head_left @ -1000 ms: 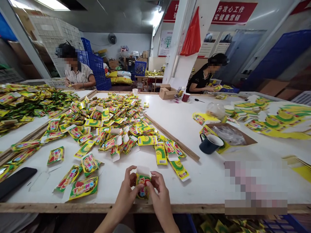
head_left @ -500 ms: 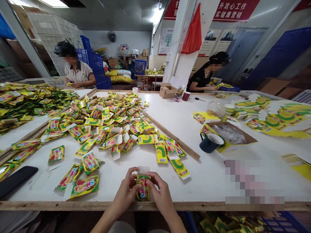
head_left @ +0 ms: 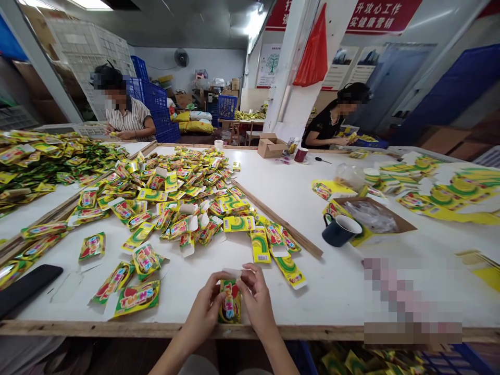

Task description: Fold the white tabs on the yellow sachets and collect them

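A small green and yellow carton [head_left: 230,303] with "TWINS" lettering stands near the front edge of the table, its white top flap [head_left: 232,273] uppermost. My left hand [head_left: 208,304] is closed on its left side, thumb on the front and index finger at the top. At the upper right corner is my right hand [head_left: 258,299], its thumb and fingers closed about the flap end; parts of these fingers are hidden. Left of my hands lie matching cartons, one of them flat on its back [head_left: 136,300]. A big heap of cartons [head_left: 187,198] spreads beyond.
A wooden strip [head_left: 279,219] borders the heap on the right. Further right stand a dark mug [head_left: 339,232] and an open box [head_left: 398,225] holding clear plastic. A black phone [head_left: 29,286] lies at left. Two people [head_left: 127,117] work across the table.
My right thumb has slid from the carton's front up to its top right corner. The white flap, upright before, now looks lower and tilted. My left hand stays on the carton.
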A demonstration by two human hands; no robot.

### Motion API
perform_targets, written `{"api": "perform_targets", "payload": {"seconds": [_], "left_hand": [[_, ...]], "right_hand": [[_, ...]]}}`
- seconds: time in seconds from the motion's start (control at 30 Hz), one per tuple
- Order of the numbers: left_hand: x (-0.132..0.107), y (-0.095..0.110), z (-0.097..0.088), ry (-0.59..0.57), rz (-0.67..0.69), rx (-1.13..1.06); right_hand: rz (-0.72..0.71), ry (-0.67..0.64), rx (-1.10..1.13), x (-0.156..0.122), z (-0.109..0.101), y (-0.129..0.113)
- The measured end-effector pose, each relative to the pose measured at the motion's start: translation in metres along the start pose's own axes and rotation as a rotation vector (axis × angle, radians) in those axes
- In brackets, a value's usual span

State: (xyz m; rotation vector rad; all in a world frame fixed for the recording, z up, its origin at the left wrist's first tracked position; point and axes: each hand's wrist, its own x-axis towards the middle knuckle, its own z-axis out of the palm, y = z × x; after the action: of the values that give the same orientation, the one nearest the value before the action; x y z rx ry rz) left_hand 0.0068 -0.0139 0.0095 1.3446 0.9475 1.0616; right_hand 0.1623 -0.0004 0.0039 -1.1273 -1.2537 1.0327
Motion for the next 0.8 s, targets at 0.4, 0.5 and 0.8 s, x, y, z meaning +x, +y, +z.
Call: {"api": "perform_targets", "payload": {"seconds": [0.4, 0.5, 0.8], "left_hand": [[0.002, 0.016, 0.002, 0.153, 0.094, 0.259], [0.004, 0.016, 0.006, 0.204, 0.068, 0.250], [0.009, 0.017, 0.009, 0.258, 0.039, 0.204]], "right_hand": [[-0.131, -0.141, -0.162, -0.005, -0.003, -0.021], [-0.120, -0.116, -0.214, -0.002, 0.000, -0.025], [-0.033, -0.150, -0.243, 0.005, -0.003, -0.031]]}}
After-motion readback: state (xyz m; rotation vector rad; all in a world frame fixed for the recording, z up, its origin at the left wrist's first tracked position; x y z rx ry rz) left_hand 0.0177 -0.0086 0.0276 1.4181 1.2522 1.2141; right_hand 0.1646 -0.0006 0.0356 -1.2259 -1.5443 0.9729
